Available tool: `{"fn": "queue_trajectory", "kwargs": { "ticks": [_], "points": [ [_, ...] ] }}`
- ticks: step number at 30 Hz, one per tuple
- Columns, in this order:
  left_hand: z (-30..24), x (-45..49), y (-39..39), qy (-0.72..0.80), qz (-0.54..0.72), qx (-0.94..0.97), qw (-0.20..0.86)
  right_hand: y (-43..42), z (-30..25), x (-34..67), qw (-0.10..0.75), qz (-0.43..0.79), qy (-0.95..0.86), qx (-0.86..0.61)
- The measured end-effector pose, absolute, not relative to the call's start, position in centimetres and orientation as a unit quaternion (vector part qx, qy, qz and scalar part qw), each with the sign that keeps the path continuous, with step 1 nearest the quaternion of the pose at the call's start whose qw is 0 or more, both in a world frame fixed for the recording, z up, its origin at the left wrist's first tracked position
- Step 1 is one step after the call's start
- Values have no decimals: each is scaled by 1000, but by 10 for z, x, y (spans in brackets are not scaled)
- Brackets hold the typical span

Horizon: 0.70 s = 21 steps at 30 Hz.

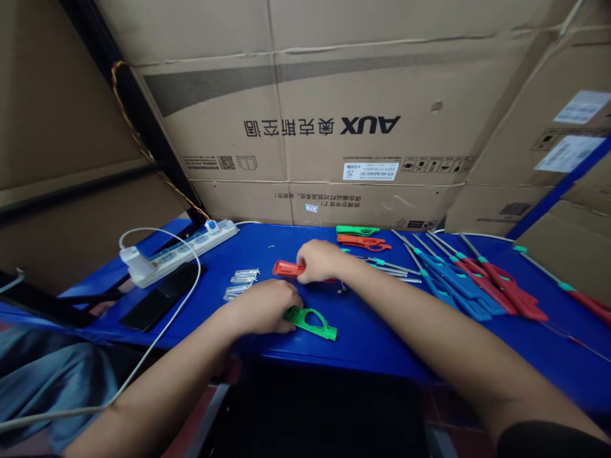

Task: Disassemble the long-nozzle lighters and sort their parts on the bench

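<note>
My left hand (268, 306) is closed on one end of a green lighter handle shell (315, 323), whose trigger-ring end points right near the table's front edge. Just beyond it, my right hand (319, 262) is closed over a red lighter handle shell (285, 269); its hollow end sticks out to the left and its middle is hidden under my fingers. Beside my left hand lie several small clear-and-metal pieces (244, 276), too small to name surely. A small metallic bit (342, 289) rests right of the red shell.
Behind my hands lie a green shell (357, 230) and an orange-red shell (363, 242). Long-neck lighters, blue (461, 280) and red (508, 286), spread rightward beside metal tubes (396, 272). A power strip (186, 251), black phone (160, 298) and white cable (188, 305) occupy the left.
</note>
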State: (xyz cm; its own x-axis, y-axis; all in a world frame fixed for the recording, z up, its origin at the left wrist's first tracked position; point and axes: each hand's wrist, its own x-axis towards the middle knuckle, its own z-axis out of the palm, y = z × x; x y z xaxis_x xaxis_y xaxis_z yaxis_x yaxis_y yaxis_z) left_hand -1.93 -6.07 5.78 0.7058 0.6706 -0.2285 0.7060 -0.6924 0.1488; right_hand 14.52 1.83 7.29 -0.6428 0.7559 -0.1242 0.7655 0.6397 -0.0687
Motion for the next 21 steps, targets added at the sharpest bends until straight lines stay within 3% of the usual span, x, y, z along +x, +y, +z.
{"fn": "queue_trajectory", "kwargs": {
  "ticks": [4,9,14,21],
  "points": [
    [82,-37,-31,396,-15,915,76,49,97,202,16,-41,888,457],
    [105,-34,67,486,13,874,-4,102,100,265,28,-3,848,529],
    [85,-8,152,483,-4,875,-3,125,82,287,36,-19,847,530],
    [47,9,191,489,-32,872,-2,132,70,298,47,-20,849,526]
  ]
}}
